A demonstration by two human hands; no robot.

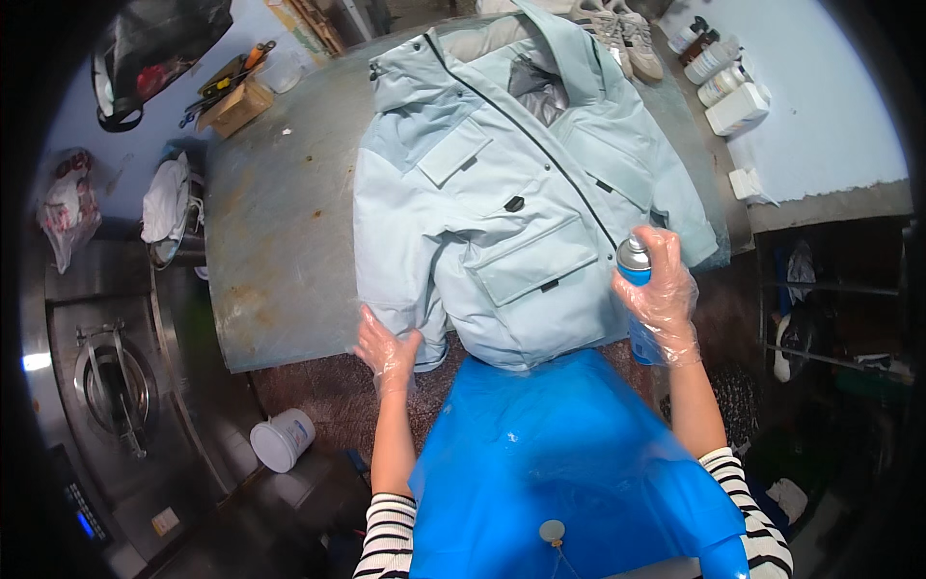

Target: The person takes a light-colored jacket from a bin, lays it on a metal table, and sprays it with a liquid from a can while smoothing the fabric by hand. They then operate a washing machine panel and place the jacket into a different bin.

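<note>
A pale mint-blue padded jacket (499,195) lies front up on a metal-topped table (282,217), its collar toward the far edge. It has flap pockets, dark snaps and a black front edging. My right hand (665,297), in a clear plastic glove, grips a blue aerosol can (636,271) upright by the jacket's lower front edge. The index finger rests on the can's spray top. My left hand (389,354), gloved likewise, lies against the lower sleeve near its cuff, fingers and thumb apart. Its palm side is hidden.
Bottles (712,61) line the right ledge, near sneakers (636,40) at the table's far right. A cardboard box (235,108) with tools stands far left. A white bucket (282,440) is on the floor, beside a steel machine with a round door (116,387). A blue apron (557,449) covers my front.
</note>
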